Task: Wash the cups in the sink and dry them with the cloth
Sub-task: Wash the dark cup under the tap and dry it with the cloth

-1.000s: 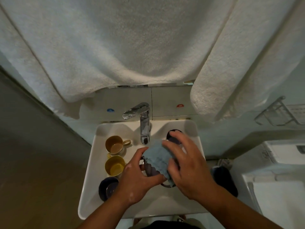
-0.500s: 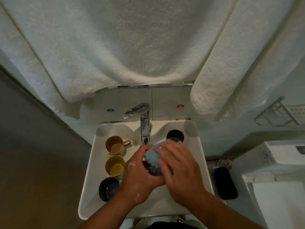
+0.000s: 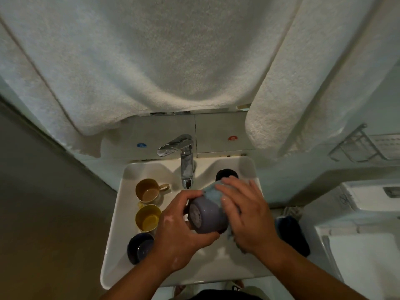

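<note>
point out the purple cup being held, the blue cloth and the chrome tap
purple cup (image 3: 208, 217), head view, its side wall
blue cloth (image 3: 213, 192), head view, fold above the cup
chrome tap (image 3: 187, 167), head view, upright body

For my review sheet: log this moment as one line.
stage: drying | left hand: grips purple cup | right hand: presses blue cloth on it

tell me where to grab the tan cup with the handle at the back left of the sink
Take the tan cup by its loop handle, coming from the right, faucet side. It sits upright and the handle sticks out that way, free of the yellow cup in front.
</note>
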{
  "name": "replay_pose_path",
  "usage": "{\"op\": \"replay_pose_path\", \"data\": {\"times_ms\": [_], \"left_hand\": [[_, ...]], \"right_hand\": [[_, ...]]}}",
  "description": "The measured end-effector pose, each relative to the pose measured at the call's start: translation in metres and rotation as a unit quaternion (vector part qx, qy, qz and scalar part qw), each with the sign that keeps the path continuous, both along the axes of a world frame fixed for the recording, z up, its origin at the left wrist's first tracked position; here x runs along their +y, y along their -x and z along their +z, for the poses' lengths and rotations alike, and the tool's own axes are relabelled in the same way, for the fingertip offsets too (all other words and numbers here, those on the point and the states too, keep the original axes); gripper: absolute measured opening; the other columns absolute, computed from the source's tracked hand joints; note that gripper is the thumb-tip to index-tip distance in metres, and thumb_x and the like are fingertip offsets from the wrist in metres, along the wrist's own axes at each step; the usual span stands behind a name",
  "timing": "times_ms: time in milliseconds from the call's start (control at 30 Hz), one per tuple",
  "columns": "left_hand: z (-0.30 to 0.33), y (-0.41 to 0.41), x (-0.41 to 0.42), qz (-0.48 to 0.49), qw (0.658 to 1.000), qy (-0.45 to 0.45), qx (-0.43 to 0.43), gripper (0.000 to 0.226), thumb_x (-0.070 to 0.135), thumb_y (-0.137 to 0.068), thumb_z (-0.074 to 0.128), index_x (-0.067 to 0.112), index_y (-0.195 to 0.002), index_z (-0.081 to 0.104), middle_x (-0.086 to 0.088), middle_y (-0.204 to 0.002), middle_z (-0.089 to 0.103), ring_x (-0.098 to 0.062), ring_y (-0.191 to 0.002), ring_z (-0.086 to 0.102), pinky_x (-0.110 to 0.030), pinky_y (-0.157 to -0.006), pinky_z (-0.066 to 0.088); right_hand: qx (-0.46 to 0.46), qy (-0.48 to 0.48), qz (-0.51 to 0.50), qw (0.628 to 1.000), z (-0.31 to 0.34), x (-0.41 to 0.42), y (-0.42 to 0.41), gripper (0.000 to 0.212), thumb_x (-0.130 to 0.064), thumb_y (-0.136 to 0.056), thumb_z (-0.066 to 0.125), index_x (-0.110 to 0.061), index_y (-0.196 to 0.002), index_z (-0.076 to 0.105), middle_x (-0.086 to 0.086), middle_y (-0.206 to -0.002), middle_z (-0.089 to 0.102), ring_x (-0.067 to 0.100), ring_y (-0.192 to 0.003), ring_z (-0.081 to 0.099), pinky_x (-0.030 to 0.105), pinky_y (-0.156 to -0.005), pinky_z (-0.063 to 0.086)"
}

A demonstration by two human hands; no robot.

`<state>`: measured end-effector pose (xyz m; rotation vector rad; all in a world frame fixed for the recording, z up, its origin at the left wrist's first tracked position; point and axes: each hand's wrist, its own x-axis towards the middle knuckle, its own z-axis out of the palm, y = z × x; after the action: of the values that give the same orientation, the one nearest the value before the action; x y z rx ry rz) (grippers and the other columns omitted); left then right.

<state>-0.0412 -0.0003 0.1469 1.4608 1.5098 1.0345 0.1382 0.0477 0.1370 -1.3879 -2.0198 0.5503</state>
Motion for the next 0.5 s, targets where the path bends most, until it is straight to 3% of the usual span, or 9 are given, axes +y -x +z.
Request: {"op": "replay_pose_path", "data": {"times_ms": [100, 200, 267, 367, 433, 500], "left_hand": [[0.0, 0.003, 0.003, -0.008, 1.0, -0.014, -0.007, 0.09, 0.009, -0.054, 0.099, 0.041, -0.126, 0.054, 0.03, -0.125, 0.053, -0.007, -0.118, 0.059, -0.027, -0.08, 0.061], [-0.001, 0.003, 0.005, -0.023, 0.998, 0.025, -0.043, 0.102, 0.01, -0.057, 0.098, 0.039, -0.14, 0.046, 0.031, -0.13, 0.053, -0.003, -0.123, 0.057, -0.026, -0.086, 0.06], [0.0, 0.001, 0.005, -0.022, 0.993, 0.077, -0.087, 0.109, 0.029, -0.053, 0.1, 0.039, -0.144, 0.041, 0.025, -0.132, 0.055, 0.002, -0.118, 0.06, -0.024, -0.086, 0.058], [0.006, -0.003, 0.006, -0.001, 0.988, 0.114, -0.102, 0.082, 0.056, -0.053, 0.09, 0.037, -0.125, 0.056, 0.014, -0.119, 0.067, 0.002, -0.099, 0.069, -0.02, -0.077, 0.058], [0.007, -0.004, 0.008, -0.001, 0.988, 0.127, -0.088, 0.062, 0.053, -0.064, 0.091, 0.037, -0.115, 0.06, 0.012, -0.111, 0.07, -0.004, -0.093, 0.072, -0.027, -0.074, 0.062], [0.005, -0.002, 0.008, 0.003, 0.989, 0.13, -0.071, 0.061, 0.047, -0.063, 0.094, 0.041, -0.114, 0.061, 0.015, -0.108, 0.069, -0.006, -0.091, 0.072, -0.034, -0.072, 0.064]], "right_hand": [[0.116, 0.103, -0.084, 0.984, 0.006, 0.006, -0.004, 0.038, -0.045, -0.102, 0.044, -0.031, -0.132, 0.062, -0.009, -0.128, 0.064, -0.002, -0.114, 0.058, 0.013, -0.095, 0.047], [0.222, 0.124, -0.123, 0.959, 0.01, 0.005, 0.0, 0.023, -0.033, -0.097, 0.061, -0.034, -0.12, 0.065, -0.016, -0.105, 0.069, -0.006, -0.095, 0.066, 0.009, -0.072, 0.053], [0.262, 0.107, -0.133, 0.95, 0.012, 0.005, 0.001, 0.021, -0.027, -0.094, 0.066, -0.035, -0.114, 0.066, -0.016, -0.102, 0.071, -0.004, -0.092, 0.068, 0.012, -0.072, 0.055], [0.285, 0.099, -0.129, 0.945, 0.01, 0.003, -0.001, 0.02, -0.033, -0.09, 0.066, -0.039, -0.109, 0.066, -0.015, -0.104, 0.072, 0.002, -0.094, 0.07, 0.018, -0.073, 0.058], [0.251, 0.088, -0.118, 0.957, 0.006, 0.003, -0.005, 0.022, -0.042, -0.091, 0.062, -0.039, -0.112, 0.066, -0.015, -0.108, 0.071, 0.001, -0.099, 0.068, 0.019, -0.076, 0.059], [0.181, 0.071, -0.092, 0.977, 0.002, 0.004, -0.01, 0.024, -0.046, -0.097, 0.056, -0.039, -0.119, 0.064, -0.012, -0.116, 0.066, -0.001, -0.106, 0.063, 0.014, -0.082, 0.055]]}}
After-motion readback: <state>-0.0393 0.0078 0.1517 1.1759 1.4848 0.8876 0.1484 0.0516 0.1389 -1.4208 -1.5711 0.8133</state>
